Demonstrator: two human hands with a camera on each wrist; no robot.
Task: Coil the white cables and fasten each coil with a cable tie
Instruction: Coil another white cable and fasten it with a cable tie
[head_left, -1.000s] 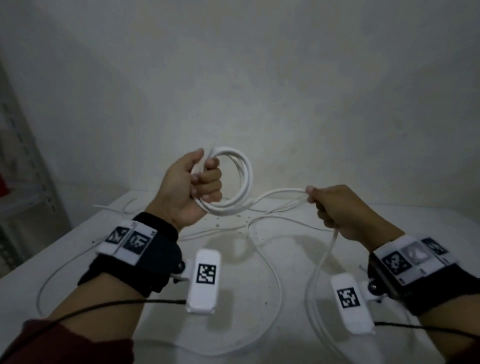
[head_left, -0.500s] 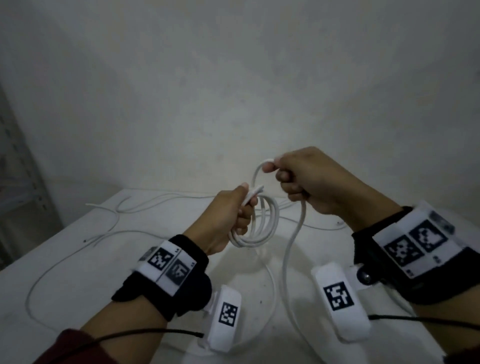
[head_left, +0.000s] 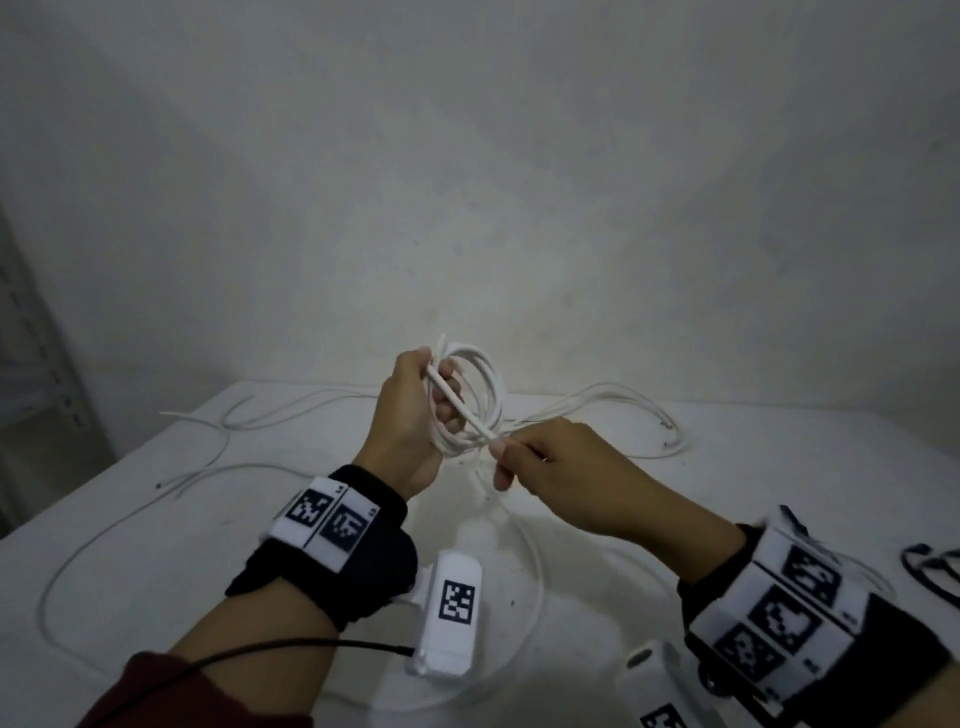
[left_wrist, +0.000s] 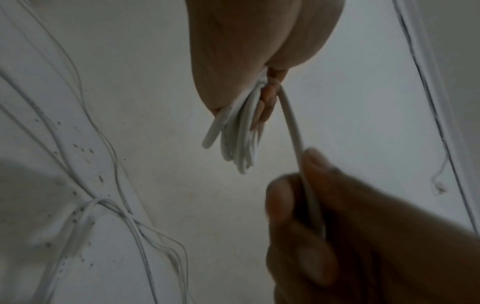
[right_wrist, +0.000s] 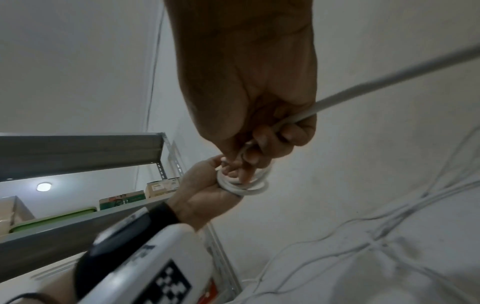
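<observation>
My left hand (head_left: 445, 411) grips a small coil of white cable (head_left: 480, 397), held upright above the white table (head_left: 779, 467). One strand (head_left: 462, 410) runs slanting across the coil from the top of my left fist down to my right hand (head_left: 500, 456), which pinches it just right of the coil. In the left wrist view the coil (left_wrist: 240, 142) hangs edge-on from my left hand (left_wrist: 262, 107), and the strand (left_wrist: 293, 127) leads into my right hand (left_wrist: 306, 185). The right wrist view shows my right hand (right_wrist: 249, 156) around the cable (right_wrist: 389, 79) with the coil (right_wrist: 244, 188) behind it.
More loose white cables (head_left: 104, 525) lie spread over the table on the left, along the back (head_left: 291, 410) and on the right (head_left: 628, 400). A black looped item (head_left: 935, 571) sits at the far right edge. Metal shelving (right_wrist: 78, 150) with boxes stands at the left.
My right hand came down from above the coil to its lower right, drawing the strand across it. My left hand lifted the coil and turned it more face-on.
</observation>
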